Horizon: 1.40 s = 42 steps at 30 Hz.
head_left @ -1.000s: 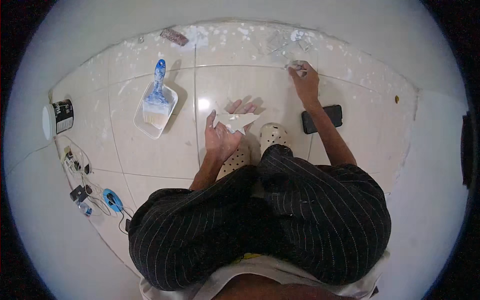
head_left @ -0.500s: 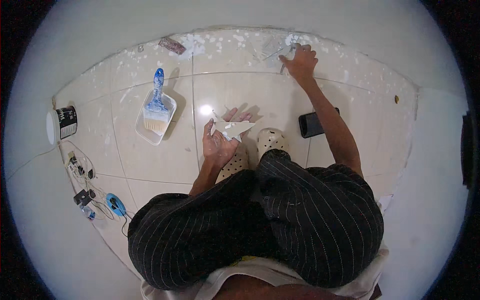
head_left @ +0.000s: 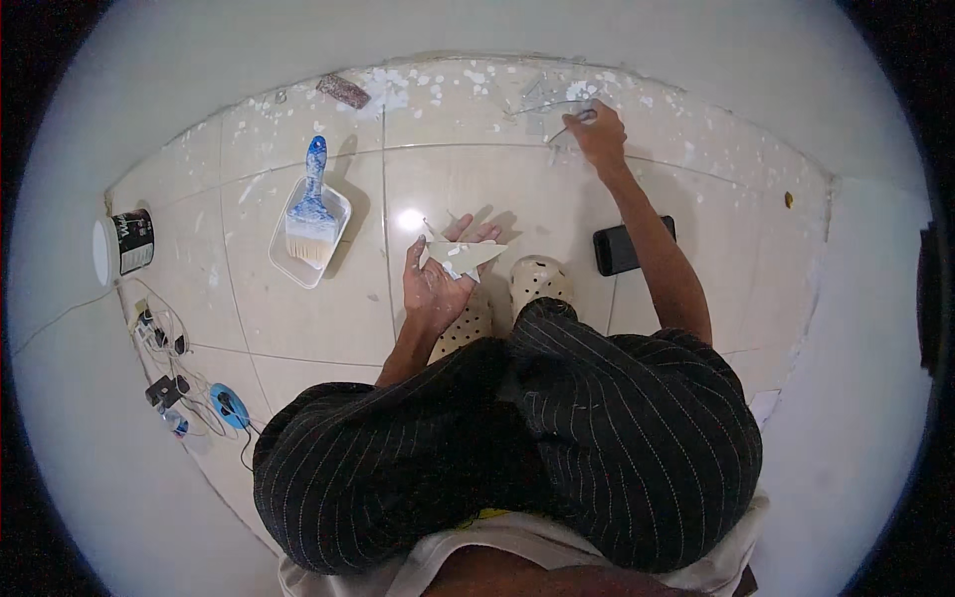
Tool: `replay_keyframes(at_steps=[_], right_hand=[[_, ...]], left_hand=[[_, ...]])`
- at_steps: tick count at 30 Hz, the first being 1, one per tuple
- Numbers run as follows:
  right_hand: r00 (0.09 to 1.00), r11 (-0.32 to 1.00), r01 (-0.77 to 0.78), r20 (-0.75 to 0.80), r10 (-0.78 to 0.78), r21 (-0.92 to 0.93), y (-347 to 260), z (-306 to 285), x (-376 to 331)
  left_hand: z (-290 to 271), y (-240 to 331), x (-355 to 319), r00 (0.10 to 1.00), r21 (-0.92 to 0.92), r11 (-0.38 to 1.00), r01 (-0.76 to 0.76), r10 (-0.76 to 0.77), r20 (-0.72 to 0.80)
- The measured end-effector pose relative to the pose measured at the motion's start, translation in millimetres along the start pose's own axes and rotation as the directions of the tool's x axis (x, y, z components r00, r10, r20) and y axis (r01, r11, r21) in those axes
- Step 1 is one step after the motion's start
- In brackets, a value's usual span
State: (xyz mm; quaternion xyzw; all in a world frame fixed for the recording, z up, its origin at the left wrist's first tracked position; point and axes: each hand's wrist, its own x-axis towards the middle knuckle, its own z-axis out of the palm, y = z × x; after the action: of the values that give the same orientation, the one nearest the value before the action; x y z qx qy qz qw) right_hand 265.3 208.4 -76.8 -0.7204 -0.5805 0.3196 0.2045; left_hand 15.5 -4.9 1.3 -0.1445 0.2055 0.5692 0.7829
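While wide-fingered and palm-up, left hand (head_left: 436, 291) under pale scraps (head_left: 464, 257), right hand (head_left: 603, 139) in narrow grip on a thin strip (head_left: 557, 135).

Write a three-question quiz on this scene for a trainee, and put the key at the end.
1. Which hand carries the pale, pointed pieces on its palm?
2. True or false: the black rectangular object lies to the left of the white tray.
3. Multiple choice: what rests in the tray?
A) a cream clog
B) the blue-handled brush
C) a reddish-brown block

Key:
1. The left hand, turned palm up.
2. False; it lies to the right of the tray, beside the right forearm.
3. B; its bristles are down in the tray and its handle sticks out past the far rim.
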Motion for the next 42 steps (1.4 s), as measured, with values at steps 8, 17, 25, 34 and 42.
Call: replay_keyframes(at_steps=[8,17,25,34,42], right_hand=[[0.997,0.903,-0.041,0.072,0.011,0.427,-9,-20,-26],[0.941,0.885,0.123,0.231,-0.248,0.449,-85,-36,-118],[0.737,0.866,0.251,0.495,-0.461,0.432,-133,-24,-168],[0.726,0.828,0.546,0.422,-0.544,0.129,-122,-10,-175],[0.884,0.905,0.425,0.213,-0.416,0.007,-99,-22,-137]], left_hand=[[1,1,0,1.000,-0.021,1.000,-0.014,0.014,0.002],[9,4,0,1.000,0.037,0.999,0.016,-0.015,-0.021],[1,4,-2,0.984,0.076,0.997,0.034,-0.020,-0.177],[-9,5,-3,0.981,-0.003,0.999,0.045,-0.045,-0.188],[10,3,-4,0.997,0.067,0.995,0.071,-0.072,0.011]])
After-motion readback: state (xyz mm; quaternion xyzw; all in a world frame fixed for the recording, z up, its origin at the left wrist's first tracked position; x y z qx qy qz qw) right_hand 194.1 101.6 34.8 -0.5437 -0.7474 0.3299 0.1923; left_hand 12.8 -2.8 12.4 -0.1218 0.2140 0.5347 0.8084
